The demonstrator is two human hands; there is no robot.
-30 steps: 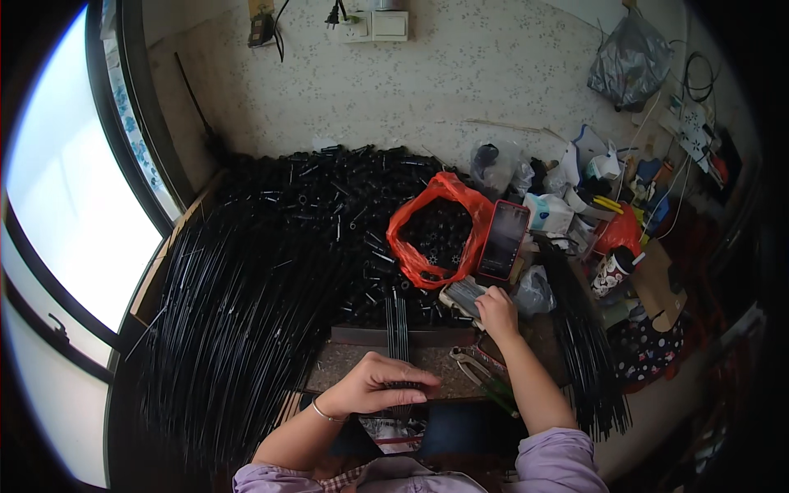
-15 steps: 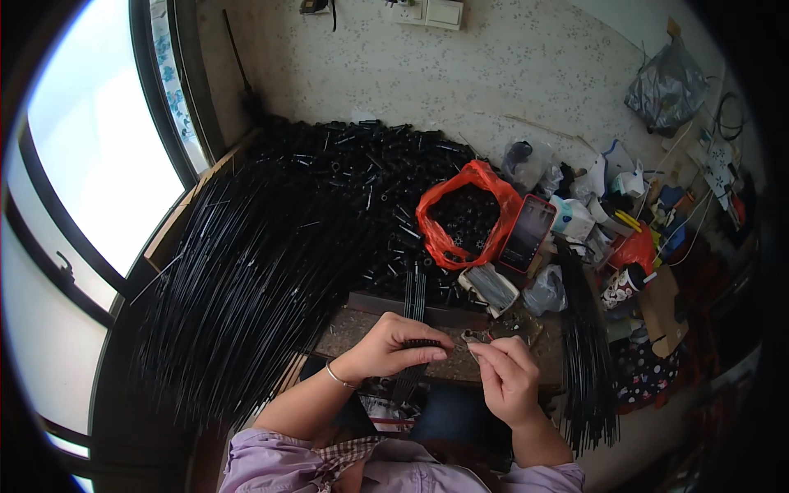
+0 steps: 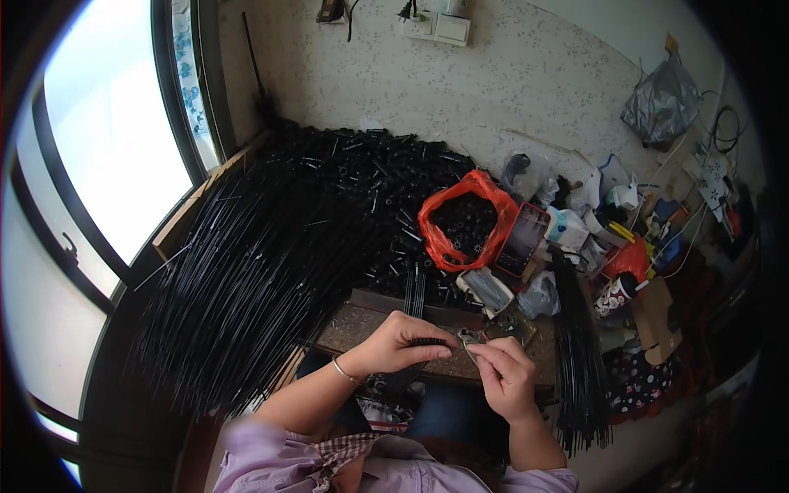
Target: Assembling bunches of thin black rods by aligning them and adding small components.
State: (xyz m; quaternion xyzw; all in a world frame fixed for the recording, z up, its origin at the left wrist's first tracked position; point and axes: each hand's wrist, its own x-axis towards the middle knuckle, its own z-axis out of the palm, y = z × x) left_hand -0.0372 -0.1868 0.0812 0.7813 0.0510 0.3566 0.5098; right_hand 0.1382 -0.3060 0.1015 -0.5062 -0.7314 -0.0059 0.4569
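Short of the red plastic bag (image 3: 503,214), the left hand (image 3: 400,341) clasps a ridged black strip (image 3: 426,341) aimed rightward at the right hand (image 3: 507,374), its fingertips pinched, contents unclear.

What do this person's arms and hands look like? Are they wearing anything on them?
Loose, pale lilac sleeves leave both forearms bare. The left hand and right hand are ungloved. A thin, silvery bracelet circles the left wrist; none shows on the right.
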